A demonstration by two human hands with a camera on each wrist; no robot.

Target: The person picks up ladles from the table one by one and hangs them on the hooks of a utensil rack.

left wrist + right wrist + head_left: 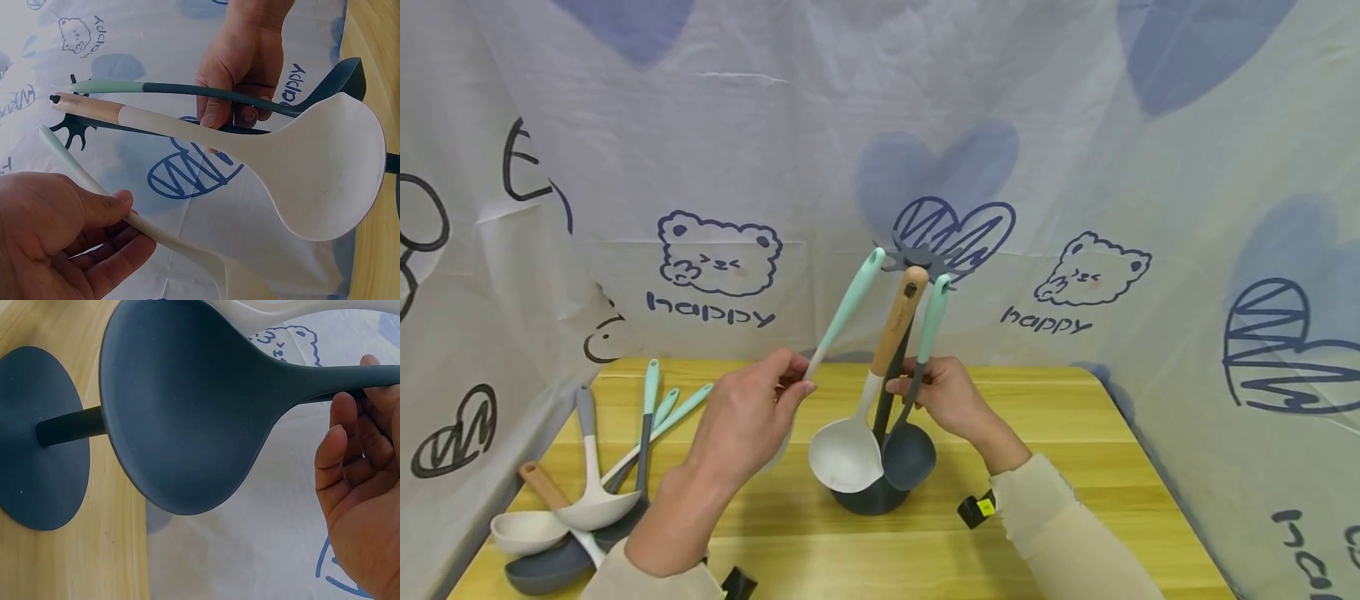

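Note:
A dark utensil stand (pixel 871 500) with a round base, a pole and a ring of hooks (pixel 919 258) stands on the table. From it hang a white ladle with a wooden handle (pixel 842 454) and a dark ladle with a mint handle (pixel 911 457). My left hand (pixel 737 408) pinches a white-necked ladle with a mint handle (pixel 848 304) left of the stand; its pale bowl (pixel 244 275) is partly cut off in the left wrist view. Behind the dark ladle's handle, my right hand (pixel 951 396) holds the stand's pole (pixel 72 427) between thumb and fingers.
A pile of utensils lies at the table's left, including a white ladle with a grey handle (pixel 598 507), a dark spoon (pixel 550 568) and several mint handles. The wooden table (pixel 1037 467) is walled at the back and sides by printed cloth (pixel 820 150).

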